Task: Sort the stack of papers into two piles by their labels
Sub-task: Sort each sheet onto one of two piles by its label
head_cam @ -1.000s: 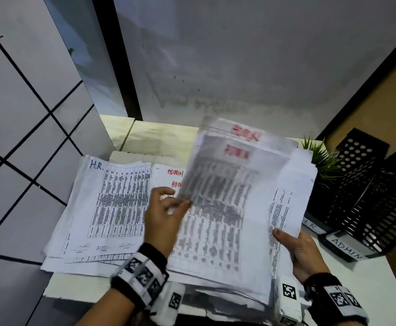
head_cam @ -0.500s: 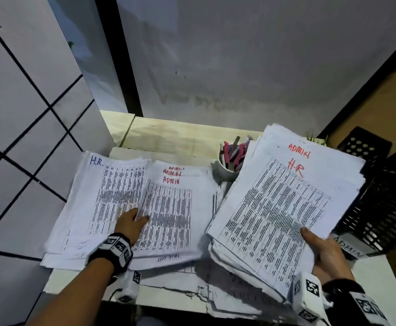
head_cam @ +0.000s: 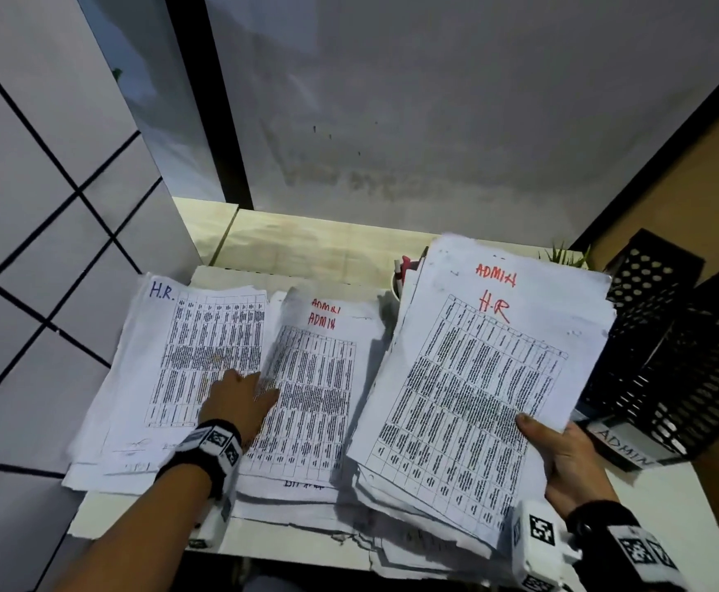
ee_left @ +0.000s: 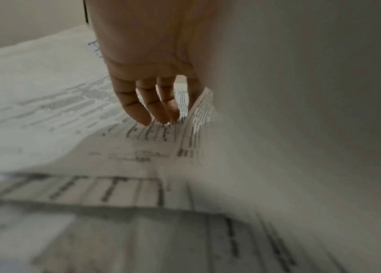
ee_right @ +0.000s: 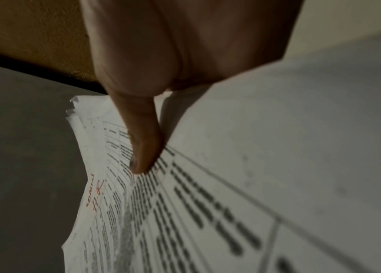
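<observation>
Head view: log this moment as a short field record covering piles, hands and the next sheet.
HR pile: leftmost on desk, blue "H.R." label
Admin pile: middle, red "ADMIN" label
Unsorted stack: raised, top sheet marked "H-R"
Left hand: fingers straight, resting on the Admin pile's left edge
Right hand: grips the stack, thumb on top
Black trays: far right

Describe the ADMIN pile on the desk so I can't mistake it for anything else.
Start at the white desk below the grey wall. Three paper groups span it; the ADMIN pile lies flat in the middle, beside the left hand. Its heading is red "ADMIN"; the left pile reads blue "H.R.", and the right stack is hand-held.
</observation>
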A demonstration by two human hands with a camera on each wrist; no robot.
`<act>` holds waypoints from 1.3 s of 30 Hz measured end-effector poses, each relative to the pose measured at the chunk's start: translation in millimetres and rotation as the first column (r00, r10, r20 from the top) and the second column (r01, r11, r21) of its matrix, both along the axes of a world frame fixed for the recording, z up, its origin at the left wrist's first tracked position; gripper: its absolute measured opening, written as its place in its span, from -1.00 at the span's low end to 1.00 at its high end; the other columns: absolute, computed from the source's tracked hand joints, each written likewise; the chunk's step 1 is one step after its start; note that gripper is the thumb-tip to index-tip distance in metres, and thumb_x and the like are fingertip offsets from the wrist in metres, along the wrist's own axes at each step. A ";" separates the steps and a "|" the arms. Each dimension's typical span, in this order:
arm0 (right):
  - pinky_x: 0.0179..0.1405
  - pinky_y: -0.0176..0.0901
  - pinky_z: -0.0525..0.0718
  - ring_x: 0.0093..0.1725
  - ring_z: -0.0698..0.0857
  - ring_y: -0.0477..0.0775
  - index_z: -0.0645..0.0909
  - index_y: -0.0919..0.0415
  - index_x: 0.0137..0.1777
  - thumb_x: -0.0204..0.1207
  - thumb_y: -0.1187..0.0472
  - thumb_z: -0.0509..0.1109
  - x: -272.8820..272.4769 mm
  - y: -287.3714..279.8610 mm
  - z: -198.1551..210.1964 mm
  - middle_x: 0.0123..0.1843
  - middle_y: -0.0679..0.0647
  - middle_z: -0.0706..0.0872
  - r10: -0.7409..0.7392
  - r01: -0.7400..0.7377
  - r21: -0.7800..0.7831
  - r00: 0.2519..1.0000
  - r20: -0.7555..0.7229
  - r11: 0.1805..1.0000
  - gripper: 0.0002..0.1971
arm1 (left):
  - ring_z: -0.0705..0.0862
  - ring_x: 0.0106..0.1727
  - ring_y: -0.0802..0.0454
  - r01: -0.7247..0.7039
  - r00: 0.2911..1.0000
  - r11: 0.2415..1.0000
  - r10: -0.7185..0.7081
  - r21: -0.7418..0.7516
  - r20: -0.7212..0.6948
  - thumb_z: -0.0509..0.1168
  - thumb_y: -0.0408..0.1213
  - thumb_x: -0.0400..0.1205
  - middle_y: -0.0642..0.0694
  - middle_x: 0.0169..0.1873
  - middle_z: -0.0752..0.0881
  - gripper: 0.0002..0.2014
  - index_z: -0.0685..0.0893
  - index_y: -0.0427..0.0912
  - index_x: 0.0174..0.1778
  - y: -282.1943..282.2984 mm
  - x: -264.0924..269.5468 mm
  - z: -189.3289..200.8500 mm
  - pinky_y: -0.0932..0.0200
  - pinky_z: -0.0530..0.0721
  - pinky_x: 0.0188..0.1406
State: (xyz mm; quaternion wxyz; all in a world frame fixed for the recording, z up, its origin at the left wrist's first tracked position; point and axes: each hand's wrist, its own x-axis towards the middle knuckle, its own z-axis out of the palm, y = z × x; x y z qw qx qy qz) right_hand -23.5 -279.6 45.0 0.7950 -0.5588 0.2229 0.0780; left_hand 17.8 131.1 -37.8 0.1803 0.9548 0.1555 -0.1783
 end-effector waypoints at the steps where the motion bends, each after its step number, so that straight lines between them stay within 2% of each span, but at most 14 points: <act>1: -0.32 -0.08 0.79 -0.11 0.85 0.14 0.66 0.24 0.15 -0.05 0.24 0.71 0.5 2.4 4.2 -0.04 0.17 0.86 0.015 -0.015 -0.011 1.000 0.016 1.000 -0.33 | 0.47 0.29 -0.21 0.012 1.000 0.997 -0.011 0.072 -0.017 0.09 0.24 0.64 -0.22 0.31 0.46 -0.44 0.54 -0.11 0.38 1.5 -0.8 3.8 -0.09 0.58 0.18; 4: -0.41 -0.24 0.75 -0.22 0.85 0.04 0.65 0.26 0.10 0.07 0.34 0.55 3.6 8.2 10.0 -0.15 0.09 0.87 0.023 -0.023 0.000 0.999 0.029 1.000 -0.49 | 0.38 0.42 -0.24 -0.019 1.000 0.991 0.017 0.135 0.017 0.04 0.27 0.64 -0.24 0.47 0.37 -0.35 0.51 -0.21 0.40 -2.3 3.8 22.1 -0.14 0.50 0.31; 7: -0.34 -0.17 0.77 -0.14 0.85 0.13 0.65 0.30 0.17 0.21 0.42 0.47 7.0 12.3 5.6 -0.05 0.17 0.86 0.037 -0.037 -0.005 0.999 0.001 0.999 -0.54 | 0.49 0.35 -0.18 -0.012 0.971 0.988 0.048 -0.153 0.234 0.14 0.15 0.66 -0.22 0.44 0.43 -0.41 0.51 -0.25 0.43 -26.4 14.3 50.5 -0.09 0.53 0.32; 11: -0.32 -0.20 0.76 -0.13 0.85 0.12 0.63 0.35 0.19 0.03 0.36 0.56 11.7 20.9 4.9 -0.04 0.17 0.86 0.072 -0.072 -0.011 0.997 0.000 0.997 -0.38 | 0.67 -0.04 0.09 0.093 0.930 0.801 0.142 -0.592 0.338 0.34 -0.04 0.62 -0.08 0.14 0.67 -0.64 0.62 -0.16 0.24 -77.6 20.8 94.2 0.08 0.70 -0.08; 13: -0.29 -0.16 0.77 -0.11 0.85 0.15 0.63 0.36 0.21 -0.08 0.31 0.59 13.1 24.6 5.1 -0.02 0.20 0.86 0.085 -0.085 -0.010 0.996 0.006 0.996 -0.29 | 0.67 -0.25 0.18 0.046 0.917 0.697 0.255 -0.715 0.307 0.47 -0.14 0.53 -0.06 -0.11 0.71 -0.73 0.63 -0.21 0.02 -99.6 20.5 109.0 0.24 0.66 -0.37; 15: -0.29 -0.09 0.78 -0.11 0.84 0.20 0.63 0.38 0.20 -0.05 0.35 0.58 13.4 24.7 4.1 0.00 0.25 0.85 0.092 -0.092 0.007 0.996 0.003 0.996 -0.31 | 0.62 -0.44 0.32 -0.025 0.894 0.611 0.368 -0.791 0.256 0.55 -0.27 0.46 -0.07 -0.29 0.64 -0.72 0.59 -0.31 -0.13 -114.3 20.4 113.0 0.44 0.55 -0.50; 19: -0.34 -0.11 0.77 -0.16 0.84 0.19 0.63 0.41 0.18 0.14 0.48 0.48 13.2 23.0 5.1 -0.04 0.26 0.85 0.089 -0.089 0.037 0.996 -0.001 0.995 -0.49 | 0.63 -0.34 0.16 -0.088 0.887 0.651 0.396 -0.754 0.238 0.63 -0.22 0.33 -0.02 -0.31 0.68 -0.69 0.61 -0.16 -0.23 -124.9 19.8 104.2 0.41 0.57 -0.37; 23: -0.30 -0.08 0.78 -0.15 0.84 0.20 0.62 0.41 0.20 -0.08 0.35 0.59 12.5 24.5 3.6 -0.02 0.27 0.85 0.096 -0.096 0.018 0.995 -0.004 0.995 -0.29 | 0.62 -0.33 0.14 -0.093 0.887 0.628 0.405 -0.773 0.223 0.61 -0.32 0.36 -0.05 -0.29 0.69 -0.73 0.64 -0.17 -0.19 -130.4 15.9 99.4 0.53 0.57 -0.42; 27: -0.31 -0.15 0.77 -0.15 0.85 0.16 0.61 0.45 0.19 -0.11 0.34 0.59 12.0 27.0 2.6 -0.04 0.25 0.85 0.106 -0.106 0.026 0.994 0.006 0.994 -0.27 | 0.65 -0.33 0.14 -0.085 0.893 0.599 0.400 -0.796 0.205 0.53 -0.42 0.44 -0.01 -0.33 0.68 -0.82 0.69 -0.18 -0.14 -132.3 11.7 99.5 0.39 0.71 -0.29; 29: -0.29 -0.13 0.78 -0.12 0.85 0.18 0.61 0.45 0.21 -0.10 0.34 0.59 11.9 26.6 2.2 -0.01 0.27 0.84 0.104 -0.104 0.034 0.995 0.006 0.994 -0.26 | 0.62 -0.32 0.17 -0.033 0.895 0.558 0.386 -0.829 0.224 0.50 -0.47 0.46 0.04 -0.36 0.65 -0.81 0.72 -0.17 -0.08 -130.0 8.9 99.9 0.31 0.74 -0.13; 32: -0.23 -0.08 0.79 -0.07 0.84 0.22 0.61 0.46 0.24 -0.09 0.34 0.61 12.7 24.9 0.3 0.06 0.31 0.82 0.097 -0.097 0.035 0.995 0.003 0.995 -0.24 | 0.64 -0.18 0.14 0.184 0.889 0.631 0.220 -0.753 0.402 0.45 -0.31 0.54 0.03 -0.22 0.67 -0.91 0.74 -0.07 -0.08 -126.1 -2.6 102.6 0.21 0.67 -0.04; 34: -0.25 -0.03 0.80 -0.11 0.84 0.24 0.62 0.46 0.22 -0.07 0.34 0.60 13.3 24.3 -0.8 0.05 0.34 0.82 0.101 -0.101 0.029 0.995 -0.009 0.995 -0.27 | 0.63 0.00 0.15 0.290 0.887 0.613 0.117 -0.735 0.447 0.45 -0.29 0.52 -0.01 -0.08 0.65 -0.97 0.76 -0.10 -0.16 -125.8 -12.9 103.3 0.31 0.63 0.02; 37: -0.24 0.04 0.79 -0.10 0.82 0.31 0.61 0.46 0.25 -0.02 0.35 0.60 13.1 24.5 -3.9 0.07 0.38 0.80 0.116 -0.116 -0.002 0.993 -0.021 0.993 -0.28 | 0.61 0.16 0.34 0.334 0.906 0.533 0.045 -0.777 0.420 0.47 -0.49 0.47 0.03 0.09 0.69 -0.92 0.77 -0.24 -0.22 -127.3 -25.5 100.8 0.56 0.57 0.03; 39: -0.19 0.09 0.80 -0.07 0.81 0.36 0.62 0.46 0.25 0.13 0.45 0.56 13.2 25.4 -5.4 0.08 0.39 0.80 0.124 -0.124 -0.005 0.992 -0.029 0.992 -0.41 | 0.64 0.20 0.34 0.357 0.907 0.517 0.007 -0.778 0.421 0.46 -0.52 0.47 0.08 0.13 0.73 -0.91 0.78 -0.26 -0.22 -129.3 -30.7 96.4 0.54 0.56 0.09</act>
